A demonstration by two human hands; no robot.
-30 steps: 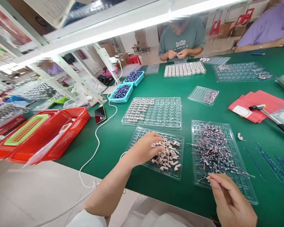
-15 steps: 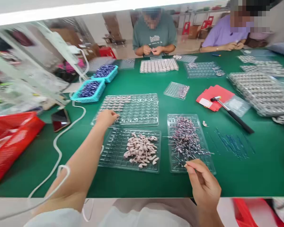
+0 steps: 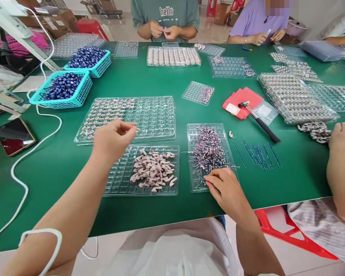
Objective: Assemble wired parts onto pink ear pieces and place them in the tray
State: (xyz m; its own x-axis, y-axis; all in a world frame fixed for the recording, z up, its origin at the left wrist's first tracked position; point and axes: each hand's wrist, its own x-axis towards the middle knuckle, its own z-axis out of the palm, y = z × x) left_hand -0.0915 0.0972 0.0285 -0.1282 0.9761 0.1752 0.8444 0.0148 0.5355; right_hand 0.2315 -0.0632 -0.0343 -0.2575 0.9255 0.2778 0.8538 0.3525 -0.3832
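My left hand is closed in a pinch over the near edge of a clear tray whose left cells hold round pale pieces. A tiny pale tip shows at its fingertips, too small to name. My right hand has thumb and forefinger pinched at the lower edge of a heap of thin wired parts, pink, white and dark. What those fingers hold cannot be made out. The heap lies in a smaller clear tray. Between my hands, pale curved earphone shells are piled in another clear tray.
Blue baskets of dark shiny parts stand left, near a phone and white cable. Right lie a hammer, red packets, blue strips and stacked trays. A co-worker's arm rests at the right edge.
The view has shifted, and a co-worker's arm now shows at the right. My left hand has turned, its fingertips now near the tray's front edge. My right fingertips have moved onto the wired parts.
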